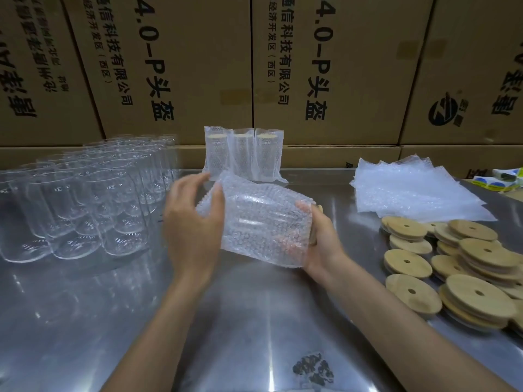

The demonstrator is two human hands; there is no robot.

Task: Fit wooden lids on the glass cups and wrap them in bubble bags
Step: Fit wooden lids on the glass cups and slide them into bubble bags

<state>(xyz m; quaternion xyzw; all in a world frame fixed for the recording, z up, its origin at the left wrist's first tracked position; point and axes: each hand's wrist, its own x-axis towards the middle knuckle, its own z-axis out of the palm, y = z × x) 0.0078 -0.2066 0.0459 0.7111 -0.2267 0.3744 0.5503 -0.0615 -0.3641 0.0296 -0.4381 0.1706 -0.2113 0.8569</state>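
2 bare hands meet over the middle of the shiny steel table (254, 321), holding between them a clear glass cup (271, 219) that lies on its side inside a translucent bubble bag (254, 244). The right hand (322, 244) cups the lidded end of the cup, fingers curled round the bag's open end, where a sliver of a pale wooden lid (319, 208) shows just past the fingertips. The left hand (192, 219) clasps the bag's closed end, thumb on the near side, fingers spread behind the loose plastic. The wrapped cup hangs above the table, tilted with its left end higher.

At the far edge, 3 finished cups in bubble bags (242, 154) stand upright side by side, touching, just behind the held cup. Along the left edge stands a dense cluster of bare clear glass cups (82, 199). Toward the far right corner lies a loose stack of flat bubble bags (416, 190); nearer on the right edge sits a heap of round wooden lids with centre holes (464, 267). Brown printed cardboard boxes (184, 66) form a wall beyond the table.
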